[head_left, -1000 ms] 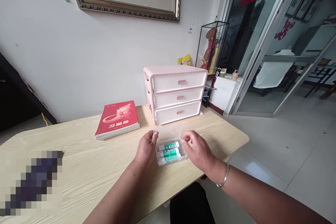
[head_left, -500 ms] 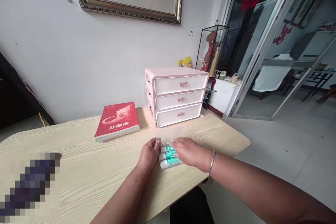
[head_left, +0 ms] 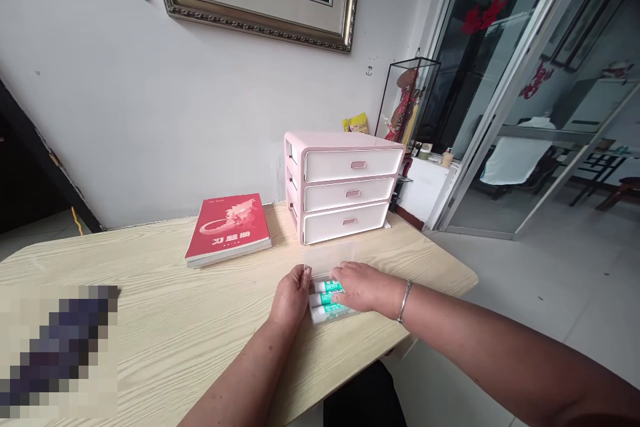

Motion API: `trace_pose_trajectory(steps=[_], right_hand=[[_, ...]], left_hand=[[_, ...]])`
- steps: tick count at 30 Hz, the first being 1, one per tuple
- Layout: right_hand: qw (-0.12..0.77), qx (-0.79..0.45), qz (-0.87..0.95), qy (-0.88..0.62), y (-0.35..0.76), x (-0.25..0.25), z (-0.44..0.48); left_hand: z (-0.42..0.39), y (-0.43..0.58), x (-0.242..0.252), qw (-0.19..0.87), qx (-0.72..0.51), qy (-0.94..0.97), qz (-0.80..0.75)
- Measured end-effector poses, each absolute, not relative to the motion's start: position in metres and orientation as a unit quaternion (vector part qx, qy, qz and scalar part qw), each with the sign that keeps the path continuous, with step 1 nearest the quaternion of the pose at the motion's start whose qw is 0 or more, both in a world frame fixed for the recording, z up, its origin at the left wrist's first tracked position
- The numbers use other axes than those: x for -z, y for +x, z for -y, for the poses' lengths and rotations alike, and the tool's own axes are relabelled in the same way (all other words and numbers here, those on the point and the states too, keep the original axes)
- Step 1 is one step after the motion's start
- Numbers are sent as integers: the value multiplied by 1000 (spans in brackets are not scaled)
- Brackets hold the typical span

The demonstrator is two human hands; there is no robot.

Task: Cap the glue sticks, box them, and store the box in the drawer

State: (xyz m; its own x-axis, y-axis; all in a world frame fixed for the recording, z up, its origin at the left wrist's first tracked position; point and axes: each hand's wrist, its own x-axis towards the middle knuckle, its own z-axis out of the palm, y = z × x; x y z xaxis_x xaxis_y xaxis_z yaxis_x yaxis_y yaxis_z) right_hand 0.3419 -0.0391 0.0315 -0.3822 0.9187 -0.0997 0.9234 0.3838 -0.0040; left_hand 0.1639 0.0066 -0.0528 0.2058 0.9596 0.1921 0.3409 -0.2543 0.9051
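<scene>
A clear plastic box lies open on the table, its see-through lid tilted back toward the drawers. Inside are white glue sticks with green labels, lying side by side; three show. My left hand is closed on the box's left edge near the hinge, thumb on top. Over the right half of the box, my right hand has its fingers curled down onto the glue sticks. It covers their right ends, so the exact grip is partly hidden.
Behind the box stands a pink and white three-drawer organizer, all drawers closed. A thick red book lies to its left on the wooden table. A blurred dark item is at lower left. The table's right edge is near my right forearm.
The whole view has shifted slightly, so things appear a little further right. Both hands keep nearly the same place on the box and the glue sticks.
</scene>
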Motion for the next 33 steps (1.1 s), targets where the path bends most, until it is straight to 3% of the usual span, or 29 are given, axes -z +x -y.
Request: trace_pose_trajectory(steps=[16,21,33], right_hand=[[15,13,-805,593,344,-29,61],[104,-59,-808,577,333,-30,71],[24,109,-709,696,345,-21,48]], left_hand=[[3,166,49,307,-405,710,-488],[5,168,48,290,-399,725,-481],[7,167,45,290,-384,731,-484]])
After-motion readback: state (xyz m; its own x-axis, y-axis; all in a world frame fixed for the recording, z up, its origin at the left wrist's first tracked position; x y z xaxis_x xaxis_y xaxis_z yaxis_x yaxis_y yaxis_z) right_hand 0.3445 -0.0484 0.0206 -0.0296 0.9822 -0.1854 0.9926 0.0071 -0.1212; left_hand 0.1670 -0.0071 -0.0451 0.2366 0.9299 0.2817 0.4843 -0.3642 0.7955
